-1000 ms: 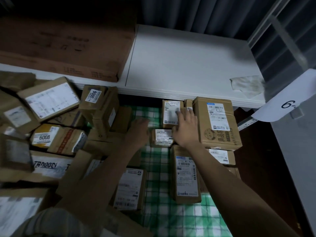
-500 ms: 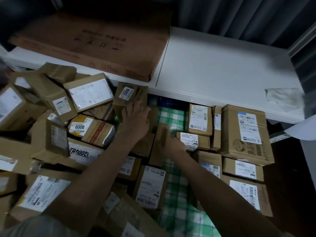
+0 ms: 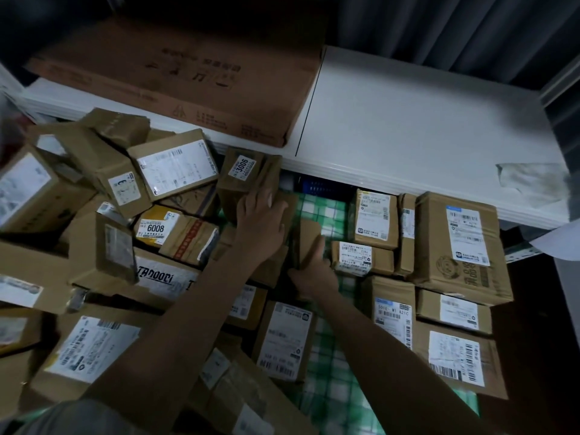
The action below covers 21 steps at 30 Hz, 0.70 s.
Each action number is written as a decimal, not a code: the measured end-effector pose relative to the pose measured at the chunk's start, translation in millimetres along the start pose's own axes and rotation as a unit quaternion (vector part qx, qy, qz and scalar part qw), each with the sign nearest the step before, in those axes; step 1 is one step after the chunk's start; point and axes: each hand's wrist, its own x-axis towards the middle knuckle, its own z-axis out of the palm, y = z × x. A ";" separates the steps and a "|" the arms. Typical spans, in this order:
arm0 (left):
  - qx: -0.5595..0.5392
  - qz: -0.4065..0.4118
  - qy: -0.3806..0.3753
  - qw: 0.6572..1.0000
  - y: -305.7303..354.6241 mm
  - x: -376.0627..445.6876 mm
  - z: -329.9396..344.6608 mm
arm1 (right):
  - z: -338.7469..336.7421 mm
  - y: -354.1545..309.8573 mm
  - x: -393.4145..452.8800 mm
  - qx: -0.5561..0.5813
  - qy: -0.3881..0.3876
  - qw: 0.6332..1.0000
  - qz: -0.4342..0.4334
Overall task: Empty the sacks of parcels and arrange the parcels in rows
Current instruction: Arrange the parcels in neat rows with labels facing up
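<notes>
Since a moment ago your right hand point(image 3: 314, 274) now grips one plain box point(image 3: 309, 243), while your left hand point(image 3: 262, 219) presses the "3006" box point(image 3: 248, 180), fingers straight.

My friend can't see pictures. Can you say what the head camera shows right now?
A person's left hand rests on the box labelled 3006 while the right hand grips a plain brown parcel standing on a green checked cloth. Jumbled boxes lie left; neat rows of labelled parcels sit right, below a white shelf.
</notes>
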 end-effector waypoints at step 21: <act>-0.660 -0.125 -0.103 0.734 75.5 -47.9 -21.7 | -86.1 43.7 -85.7 0.117 0.300 0.864 -0.386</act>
